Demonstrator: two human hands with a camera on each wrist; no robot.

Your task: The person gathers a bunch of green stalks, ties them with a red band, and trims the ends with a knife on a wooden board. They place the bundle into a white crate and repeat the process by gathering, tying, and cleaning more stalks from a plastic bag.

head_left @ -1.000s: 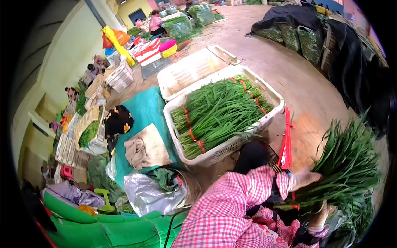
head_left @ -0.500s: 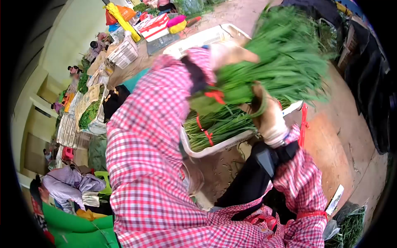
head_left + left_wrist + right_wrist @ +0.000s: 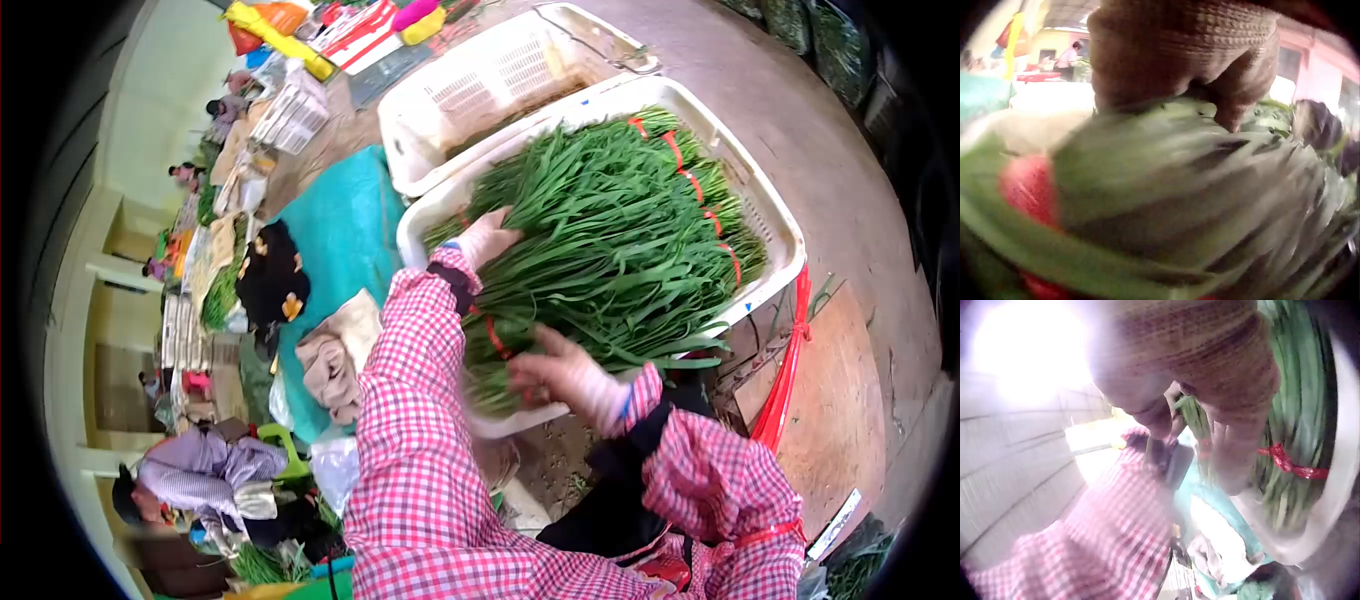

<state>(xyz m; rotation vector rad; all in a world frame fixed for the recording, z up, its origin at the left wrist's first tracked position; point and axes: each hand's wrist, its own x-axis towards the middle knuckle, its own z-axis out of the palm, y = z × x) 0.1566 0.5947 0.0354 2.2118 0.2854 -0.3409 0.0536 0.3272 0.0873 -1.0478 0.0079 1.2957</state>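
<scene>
A white plastic crate [image 3: 785,215] holds bundles of garlic chives [image 3: 620,240], long flat green leaves bound with red ties. My left hand [image 3: 487,238], in a pale glove, rests on the chives at the crate's left side, fingers reaching over the leaves. In the left wrist view that gloved hand [image 3: 1179,56] sits over blurred leaves, its fingertips partly hidden among them. My right hand [image 3: 565,375], also gloved, is over the stalk ends at the near corner with fingers spread, beside a red tie [image 3: 497,338]. The right wrist view shows its fingers [image 3: 1235,444] extended, near tied stalks.
Another white crate [image 3: 490,85] stands behind the full one. Left of it lies a teal sack [image 3: 345,220] with a beige cloth [image 3: 335,365] on it. Red ties [image 3: 790,370] hang at the right, by a brown board [image 3: 830,400]. A person in a purple checked top [image 3: 205,475] is at lower left.
Both hands carried a tied bundle of chives from the right over to the crate. It now lies on the other bundles; the right hand has let go and the left rests on the leaves.
</scene>
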